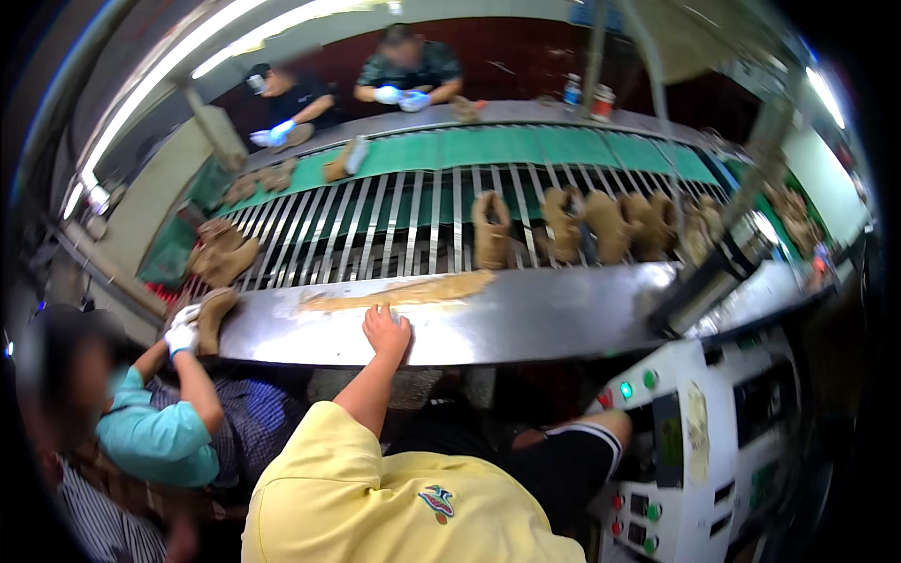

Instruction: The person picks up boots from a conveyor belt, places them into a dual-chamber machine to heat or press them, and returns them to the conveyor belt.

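My left hand rests on the shiny metal ledge in front of me, fingers forward and a little apart, with no object visible in it. Just beyond the fingertips, a tan, worn-looking patch stretches along the ledge. The nearest upright brown boot stands on the slatted conveyor, ahead and to the right of that hand, not touched by it. My right hand is out of sight.
More brown boots line the slatted conveyor. Green belt runs behind. At left, a co-worker's gloved hand touches a brown boot. Two people work across. A dark post and control cabinet stand right.
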`<state>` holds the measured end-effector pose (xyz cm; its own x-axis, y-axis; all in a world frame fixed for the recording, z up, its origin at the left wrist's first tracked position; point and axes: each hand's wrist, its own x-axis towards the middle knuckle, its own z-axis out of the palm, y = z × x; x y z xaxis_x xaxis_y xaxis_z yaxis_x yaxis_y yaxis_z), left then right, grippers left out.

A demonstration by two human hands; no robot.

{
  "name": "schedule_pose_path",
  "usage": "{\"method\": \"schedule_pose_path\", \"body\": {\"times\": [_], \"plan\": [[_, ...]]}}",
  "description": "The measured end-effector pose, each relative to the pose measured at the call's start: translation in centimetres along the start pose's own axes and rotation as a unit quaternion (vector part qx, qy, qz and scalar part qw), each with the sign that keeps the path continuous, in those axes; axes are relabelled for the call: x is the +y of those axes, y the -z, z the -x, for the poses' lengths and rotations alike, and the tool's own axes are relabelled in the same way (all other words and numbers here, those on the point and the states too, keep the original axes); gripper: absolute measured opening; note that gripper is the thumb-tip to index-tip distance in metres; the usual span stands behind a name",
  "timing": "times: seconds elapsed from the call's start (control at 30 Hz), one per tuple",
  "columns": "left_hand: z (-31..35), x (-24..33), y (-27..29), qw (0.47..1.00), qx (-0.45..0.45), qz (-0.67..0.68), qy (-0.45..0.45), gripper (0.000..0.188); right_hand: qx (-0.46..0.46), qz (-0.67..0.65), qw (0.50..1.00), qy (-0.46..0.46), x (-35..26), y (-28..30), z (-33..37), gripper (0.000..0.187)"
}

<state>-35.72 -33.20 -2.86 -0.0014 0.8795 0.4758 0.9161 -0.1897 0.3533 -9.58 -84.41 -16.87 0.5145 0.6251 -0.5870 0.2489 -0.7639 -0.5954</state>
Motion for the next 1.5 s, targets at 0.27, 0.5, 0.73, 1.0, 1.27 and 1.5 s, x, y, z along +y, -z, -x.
{"method": "schedule_pose_path", "body": {"times": [0.27,0.5,0.73,1.0,1.27,1.5], "plan": [[0.2,-2.5,0.6,0.972,-0.131,-0.107,0.164,0.067,-0.399,-0.254,0.869,0.148,-32.2,-9.9,-12.4,0.049],[-0.5,-2.3,1.1,0.971,-0.114,-0.110,0.177,0.065,-0.556,-0.656,0.508,-0.052,-53.2,-25.1,-11.3,0.062],[-0.3,-2.5,2.0,0.979,-0.055,-0.083,0.177,0.060,-0.508,-0.774,0.361,-0.114,-54.1,-26.8,-11.2,0.071],[-0.5,-2.5,3.1,0.978,-0.064,-0.077,0.181,0.058,-0.496,-0.782,0.360,-0.116,-54.6,-26.1,-11.5,0.069],[-1.0,-2.3,3.1,0.978,-0.078,-0.068,0.179,0.059,-0.483,-0.777,0.393,-0.092,-55.2,-25.5,-11.4,0.066],[-0.9,-2.5,3.6,0.978,-0.075,-0.063,0.185,0.057,-0.484,-0.771,0.404,-0.084,-55.7,-25.3,-10.6,0.066]]}}
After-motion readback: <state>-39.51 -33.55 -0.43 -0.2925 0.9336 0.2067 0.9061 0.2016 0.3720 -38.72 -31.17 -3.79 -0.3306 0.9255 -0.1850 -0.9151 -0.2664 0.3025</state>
